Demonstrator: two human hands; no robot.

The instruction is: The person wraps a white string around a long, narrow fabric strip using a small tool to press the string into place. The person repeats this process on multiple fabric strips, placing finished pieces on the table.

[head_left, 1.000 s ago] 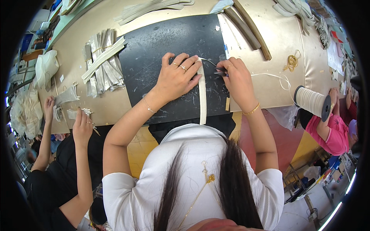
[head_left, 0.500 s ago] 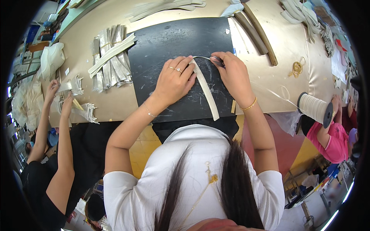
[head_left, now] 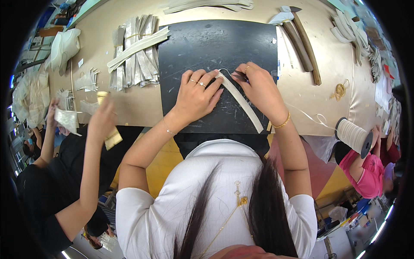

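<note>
A flat cream strip (head_left: 241, 103) lies slantwise on the black mat (head_left: 202, 47). My left hand (head_left: 198, 95) presses its far end, fingertips closed on the strip. A thin pale cord (head_left: 224, 70) arches from that end toward my right hand (head_left: 261, 88). The right fingers are closed around a small dark, pointed tool (head_left: 239, 77), whose kind I cannot make out. Its tip is close to the cord and just right of the strip's end. Whether the right fingers also pinch the cord is hidden.
Left of the mat lie bundled pale strips (head_left: 133, 56). At right are a spool of cream cord (head_left: 351, 134), a yellow coil (head_left: 340, 91) and two curved brown pieces (head_left: 302, 47). A co-worker's hand (head_left: 101, 118) moves at the left with a yellowish piece (head_left: 113, 137).
My right hand has come nearer the strip's end, and the cord's arch is shorter. The dark tool shows more. At left, the co-worker's hands have moved and lifted a yellowish piece.
</note>
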